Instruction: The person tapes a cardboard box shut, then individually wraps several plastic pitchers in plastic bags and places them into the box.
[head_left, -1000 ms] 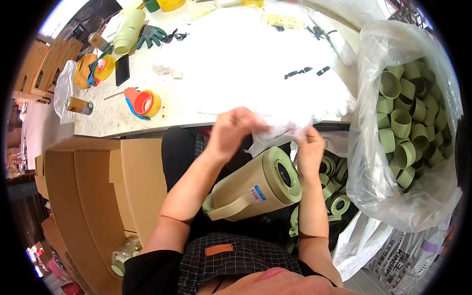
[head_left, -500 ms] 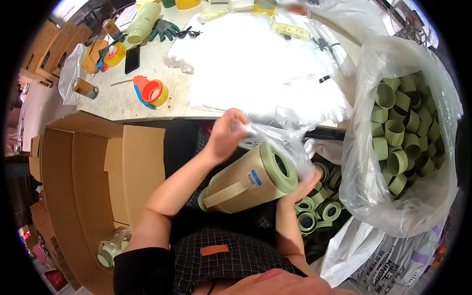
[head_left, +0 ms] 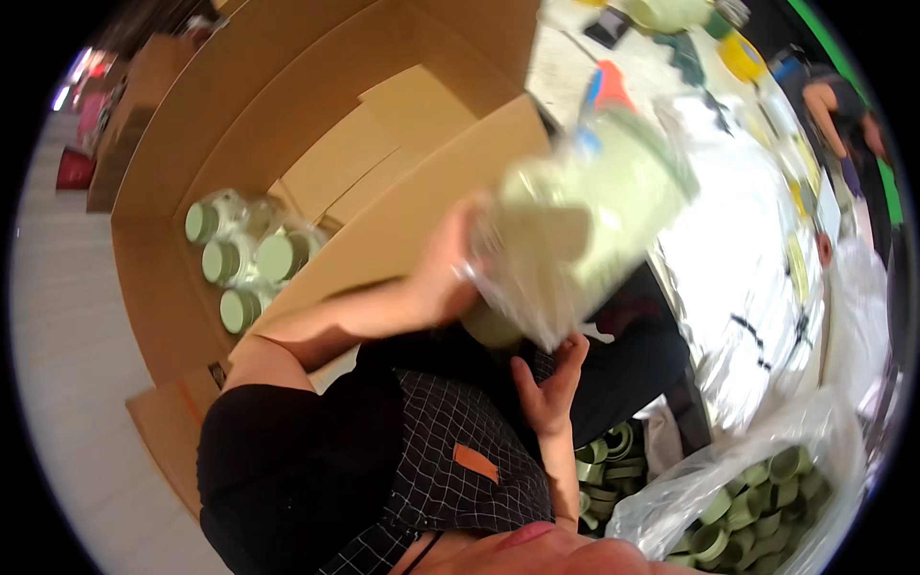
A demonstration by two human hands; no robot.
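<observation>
Tilted pale-green jug, blurred, in clear plastic

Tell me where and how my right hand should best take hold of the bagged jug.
Probably around the broad, round body of the jug, with the right hand coming from the right: the left hand holds its left side, and loose plastic gathers at its near end. The jug tilts, its far end toward the right, so wrapping the curve should steady it. Blur hides finer detail.
</observation>
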